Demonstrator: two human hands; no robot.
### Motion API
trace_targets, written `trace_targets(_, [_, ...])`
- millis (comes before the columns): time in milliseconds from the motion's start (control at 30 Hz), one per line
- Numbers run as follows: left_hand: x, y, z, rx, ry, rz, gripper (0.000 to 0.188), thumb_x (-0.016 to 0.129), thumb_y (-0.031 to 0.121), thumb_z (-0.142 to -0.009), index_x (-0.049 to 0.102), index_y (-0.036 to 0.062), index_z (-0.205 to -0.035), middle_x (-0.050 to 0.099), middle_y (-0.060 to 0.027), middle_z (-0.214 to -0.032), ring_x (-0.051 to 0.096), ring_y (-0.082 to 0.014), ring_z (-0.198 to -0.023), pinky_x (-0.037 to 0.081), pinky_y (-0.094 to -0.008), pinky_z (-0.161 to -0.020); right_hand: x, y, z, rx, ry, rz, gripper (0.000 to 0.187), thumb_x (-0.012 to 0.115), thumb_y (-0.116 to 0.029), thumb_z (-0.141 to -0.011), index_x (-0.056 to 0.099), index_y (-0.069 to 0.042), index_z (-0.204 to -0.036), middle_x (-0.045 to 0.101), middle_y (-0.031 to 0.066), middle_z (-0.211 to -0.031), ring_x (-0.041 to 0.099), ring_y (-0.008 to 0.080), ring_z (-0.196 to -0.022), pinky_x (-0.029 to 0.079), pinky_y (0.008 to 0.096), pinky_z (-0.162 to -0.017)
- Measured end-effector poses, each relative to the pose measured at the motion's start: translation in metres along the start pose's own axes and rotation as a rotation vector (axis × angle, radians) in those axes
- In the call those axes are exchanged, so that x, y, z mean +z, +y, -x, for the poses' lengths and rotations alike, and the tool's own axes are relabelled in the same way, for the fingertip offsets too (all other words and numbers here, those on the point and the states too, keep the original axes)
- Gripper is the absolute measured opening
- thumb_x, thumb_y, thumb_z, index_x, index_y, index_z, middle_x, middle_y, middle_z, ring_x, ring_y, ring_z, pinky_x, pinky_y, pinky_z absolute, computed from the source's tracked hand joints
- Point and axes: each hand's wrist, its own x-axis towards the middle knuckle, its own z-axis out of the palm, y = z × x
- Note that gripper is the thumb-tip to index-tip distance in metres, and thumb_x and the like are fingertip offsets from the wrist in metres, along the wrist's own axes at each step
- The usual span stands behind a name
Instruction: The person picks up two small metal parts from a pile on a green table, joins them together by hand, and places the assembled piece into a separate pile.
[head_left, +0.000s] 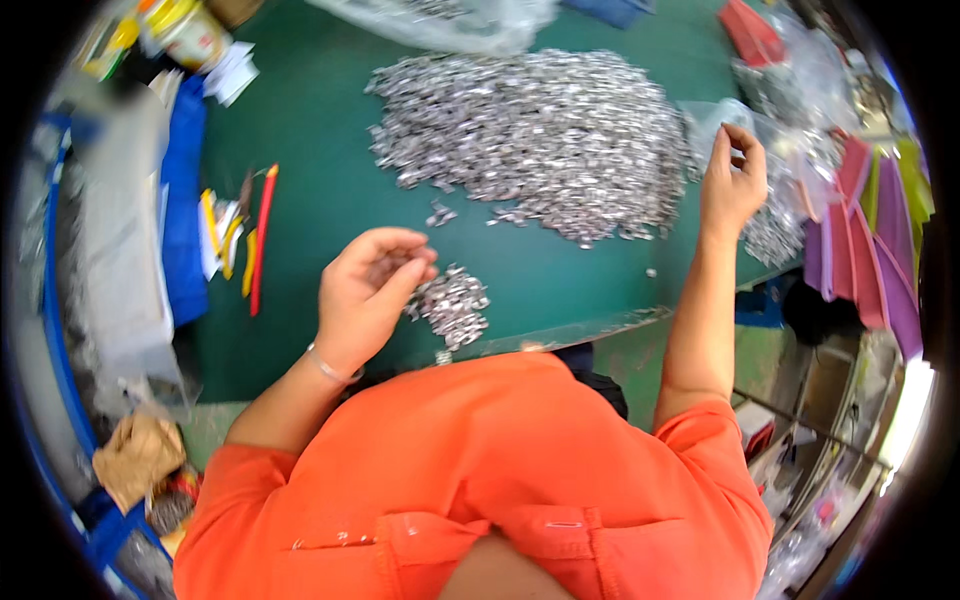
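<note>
A broad heap of small silvery metal pieces [530,140] covers the far middle of the green table [300,130]. Close to the table's front edge lies a smaller pile of the same pieces [455,308]. My left hand [365,290] hovers at the left side of that small pile, its fingers curled in toward the thumb; what the palm contains is hard to make out. Off the heap's right end, my right hand [735,185] is raised beside a clear plastic bag [785,215] of metal pieces. Its fingers are bent toward the thumb, and anything between them is too small to tell.
At left, a red stick-like tool [264,240] and yellow-handled pliers [248,262] lie beside a blue bin [183,200]. A clear bag [450,25] sits behind the heap. Pink and purple plastic bins [860,240] stand at the right edge, below a red scoop-like container [752,35].
</note>
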Motion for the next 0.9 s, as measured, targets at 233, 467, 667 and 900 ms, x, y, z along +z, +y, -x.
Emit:
trace_targets(233, [-0.005, 0.005, -0.002, 0.02, 0.003, -0.003, 0.017, 0.057, -0.002, -0.09, 0.058, -0.0026, -0.108, 0.065, -0.0098, -0.097, 0.064, -0.0134, -0.085, 0.053, -0.0257, -0.078, 0.025, -0.153, 0.097, -0.445, -0.843, -0.575, 0.02, 0.062, 0.004, -0.074, 0.061, -0.004, -0.092, 0.063, 0.0111, -0.091, 0.061, 0.031, -0.086, 0.051, 0.0387, -0.072])
trace_targets(467, [-0.005, 0.001, -0.002, -0.016, -0.004, -0.007, 0.019, 0.058, -0.001, -0.091, 0.058, -0.0022, -0.109, 0.064, -0.0083, -0.097, 0.063, -0.0127, -0.085, 0.053, -0.0244, -0.076, 0.04, -0.156, 0.119, -0.528, -0.87, -0.439, 0.018, 0.061, 0.0, -0.073, 0.061, -0.003, -0.091, 0.059, 0.0093, -0.085, 0.057, 0.0283, -0.078, 0.05, 0.0373, -0.067])
trace_targets(667, [-0.003, 0.0, -0.006, -0.047, -0.017, -0.064, 0.019, 0.059, 0.0, -0.091, 0.058, -0.0019, -0.11, 0.063, -0.0076, -0.098, 0.063, -0.0121, -0.085, 0.052, -0.0243, -0.076, 0.044, -0.159, 0.124, -0.563, -0.887, -0.483, 0.015, 0.063, -0.001, -0.071, 0.058, -0.004, -0.085, 0.058, 0.0088, -0.085, 0.056, 0.0282, -0.078, 0.047, 0.0374, -0.071])
trace_targets(900, [-0.005, 0.006, -0.009, -0.193, -0.005, -0.042, 0.019, 0.06, 0.003, -0.09, 0.059, -0.0041, -0.108, 0.066, -0.0109, -0.095, 0.066, -0.0154, -0.082, 0.055, -0.0256, -0.07, 0.03, -0.167, 0.123, -0.345, -0.775, -0.729, 0.02, 0.067, 0.004, -0.072, 0.055, -0.005, -0.085, 0.06, 0.0091, -0.08, 0.059, 0.0294, -0.07, 0.048, 0.0373, -0.062])
